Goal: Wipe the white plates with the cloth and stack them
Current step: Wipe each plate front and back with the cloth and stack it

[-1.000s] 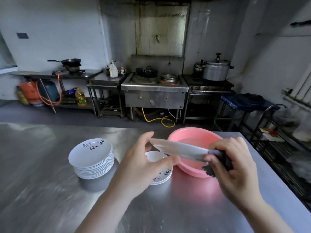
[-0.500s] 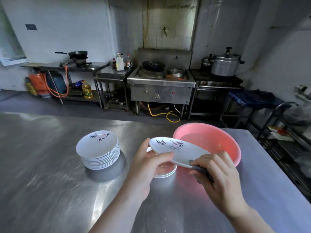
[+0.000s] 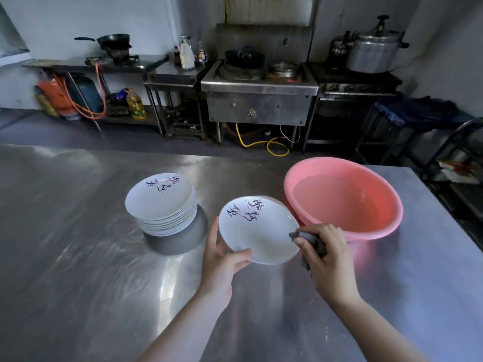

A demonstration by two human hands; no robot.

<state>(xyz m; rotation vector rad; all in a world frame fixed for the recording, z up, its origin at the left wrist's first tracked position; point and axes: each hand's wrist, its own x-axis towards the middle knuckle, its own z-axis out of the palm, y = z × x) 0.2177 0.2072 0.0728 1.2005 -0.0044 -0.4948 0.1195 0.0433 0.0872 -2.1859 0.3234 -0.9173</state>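
Steel table (image 3: 78,257), pink basin (image 3: 347,231) beside plate (image 3: 258,231), left hand (image 3: 222,262) grip pinching plate, right hand (image 3: 326,254) clutching cloth (image 3: 308,237)

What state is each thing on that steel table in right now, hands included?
held plate: off the table, tilted, printed face up.
left hand: grips the held plate's near-left rim.
right hand: holds the cloth at the plate's right rim.
cloth: dark, bunched in the fingers.
plate stack: upright, face up, on a grey base.
pink basin: upright, holds water.
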